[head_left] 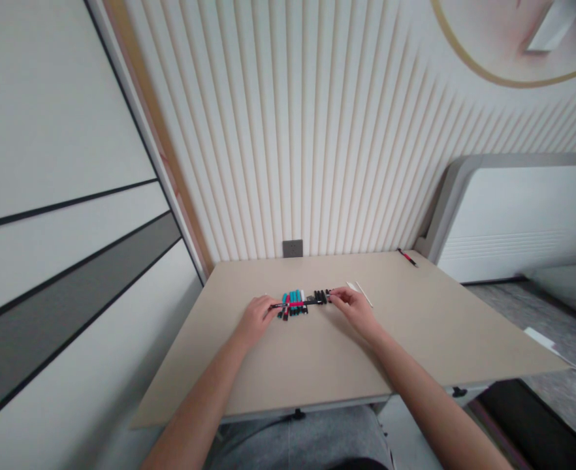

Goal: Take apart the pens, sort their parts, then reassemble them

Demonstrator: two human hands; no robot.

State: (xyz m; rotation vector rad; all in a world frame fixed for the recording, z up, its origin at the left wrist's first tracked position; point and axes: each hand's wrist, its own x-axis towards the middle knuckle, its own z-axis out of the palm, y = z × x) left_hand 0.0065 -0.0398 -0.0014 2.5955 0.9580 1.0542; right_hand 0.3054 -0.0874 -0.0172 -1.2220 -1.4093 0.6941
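My left hand (257,316) is closed on one end of a black and red pen (296,304), which it holds level above the table. Under and behind this pen lies a row of teal and black pens or pen parts (294,296), with a white one (303,295) among them. To the right of that row sit several short black pieces (320,296), possibly caps. My right hand (351,304) is pinched at the right end of these pieces, near the pen's far end. What its fingertips hold is too small to make out.
The beige table (317,365) stands against a ribbed wall with a dark socket (292,248). Thin white strips (364,294) lie beyond my right hand. Another red and black pen (407,258) rests at the back right corner. A bed headboard (523,222) is at the right.
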